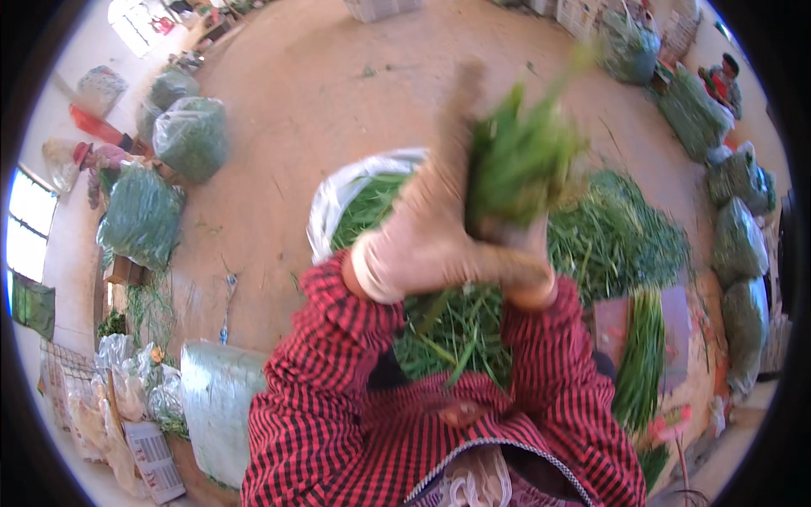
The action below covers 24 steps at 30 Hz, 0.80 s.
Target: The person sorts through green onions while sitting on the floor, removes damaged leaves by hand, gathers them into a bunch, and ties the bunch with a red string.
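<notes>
Floor (338, 110): bare earth, wide and open, with filled green bags around its edge.
Heap (625, 237): loose cut greens lie spread on the ground at the person's right, near the knees.
Sack (338, 198): white plastic, mouth open, greens inside, right under the raised hands.
Bundle (515, 160): a thick bunch of green leaves, held upright above the sack and blurred by motion.
Left hand (431, 237): gloved, palm wrapped against the base of the bundle; fingers look closed around it.
Right hand (524, 266): gloved, clamped low on the stems, touching the left hand.
Grip: I judge both hands should stay low on the stems, so the leaves are not crushed.
Aim: the bundle best stays centred over the sack mouth, so loose blades fall inside.
Risk: a slack hold could let stems slide out onto the floor.
</notes>
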{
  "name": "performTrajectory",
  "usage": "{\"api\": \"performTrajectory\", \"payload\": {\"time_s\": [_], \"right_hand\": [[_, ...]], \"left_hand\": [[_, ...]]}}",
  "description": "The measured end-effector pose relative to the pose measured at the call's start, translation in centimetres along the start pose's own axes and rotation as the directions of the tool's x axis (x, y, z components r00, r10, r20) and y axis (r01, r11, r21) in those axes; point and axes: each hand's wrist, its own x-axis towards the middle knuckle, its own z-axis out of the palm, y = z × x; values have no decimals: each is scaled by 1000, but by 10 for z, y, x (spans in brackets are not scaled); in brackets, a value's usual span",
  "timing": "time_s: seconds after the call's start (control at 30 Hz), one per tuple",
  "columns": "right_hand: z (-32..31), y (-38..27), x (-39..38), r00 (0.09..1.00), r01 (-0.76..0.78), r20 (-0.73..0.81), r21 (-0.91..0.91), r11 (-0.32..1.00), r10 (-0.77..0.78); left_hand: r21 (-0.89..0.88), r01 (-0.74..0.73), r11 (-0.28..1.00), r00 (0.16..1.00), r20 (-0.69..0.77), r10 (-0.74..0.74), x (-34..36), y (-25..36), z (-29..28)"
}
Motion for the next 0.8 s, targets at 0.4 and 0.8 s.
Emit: {"api": "performTrajectory", "payload": {"time_s": [0.4,0.8], "right_hand": [[106,14,-47,867,493,385,-563,664,-317],[40,-5,-104,922,-67,297,-513,856,250]], "left_hand": [[-823,-176,539,701,-489,-518,-140,12,-10],[-899,-229,373,731,-412,-543,-130,21,60]]}}
